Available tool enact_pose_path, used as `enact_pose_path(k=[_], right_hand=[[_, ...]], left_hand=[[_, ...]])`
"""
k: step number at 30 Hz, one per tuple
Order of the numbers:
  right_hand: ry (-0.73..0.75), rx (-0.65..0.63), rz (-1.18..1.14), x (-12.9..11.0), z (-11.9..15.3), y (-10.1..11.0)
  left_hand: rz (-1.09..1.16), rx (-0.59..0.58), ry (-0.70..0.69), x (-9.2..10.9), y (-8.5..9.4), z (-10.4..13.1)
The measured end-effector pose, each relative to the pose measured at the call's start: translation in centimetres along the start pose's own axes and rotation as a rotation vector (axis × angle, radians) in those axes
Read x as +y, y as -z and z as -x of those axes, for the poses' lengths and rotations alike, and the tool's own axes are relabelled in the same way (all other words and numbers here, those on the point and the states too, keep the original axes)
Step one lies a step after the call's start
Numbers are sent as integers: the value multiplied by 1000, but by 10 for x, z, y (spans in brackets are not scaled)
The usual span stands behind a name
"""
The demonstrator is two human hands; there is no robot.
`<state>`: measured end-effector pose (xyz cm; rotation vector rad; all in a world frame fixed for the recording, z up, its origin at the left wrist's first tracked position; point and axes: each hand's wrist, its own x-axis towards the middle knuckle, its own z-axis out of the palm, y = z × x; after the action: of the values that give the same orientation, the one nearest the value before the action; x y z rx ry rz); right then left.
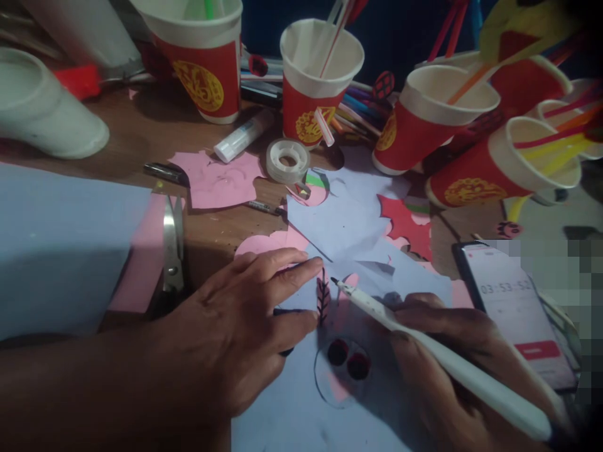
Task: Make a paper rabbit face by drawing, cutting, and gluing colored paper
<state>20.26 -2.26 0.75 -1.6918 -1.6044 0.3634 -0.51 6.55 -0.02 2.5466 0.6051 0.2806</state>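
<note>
My right hand (452, 351) grips a white marker (438, 351), its black tip slanting down over the paper. Just left of the tip lies a narrow pink paper strip (323, 298) with black vein-like lines, and my left hand (249, 307) rests flat with its fingertips at that strip's edge. A second pink cutout (347, 292) sits beside it, partly under the marker. Below these, on the light blue paper (268, 420), is a drawn circle with two dark red-edged discs (348, 361) and a pink triangle (336, 386) inside.
Scissors (173, 245) lie to the left, near a blue sheet (61, 245). Behind are a tape roll (288, 161), a glue stick (242, 135), pink scraps (221, 179) and red paper cups (323, 94) holding straws. At right lies a phone (518, 314) showing a timer.
</note>
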Motion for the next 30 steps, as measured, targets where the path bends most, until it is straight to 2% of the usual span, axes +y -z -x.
enact_pose_path(k=[4,9,11,15,25,30], right_hand=[[-24,-34,24,0,-1,1],[127,55,26,1,0,4],[165,42,22,2,0,4],[145,-8,42,4,1,0],[134,-44,-63,8,-1,-8],[133,-83,-68,8,-1,-8]], left_hand=[[10,21,-1,-1,-2,0],[-1,22,0,1,2,0],[-13,-15,8,1,4,-1],[-26,-78,9,0,2,-4],[-26,-5,-29,-1,-1,-1],[-38,-68,-24,-1,4,-3]])
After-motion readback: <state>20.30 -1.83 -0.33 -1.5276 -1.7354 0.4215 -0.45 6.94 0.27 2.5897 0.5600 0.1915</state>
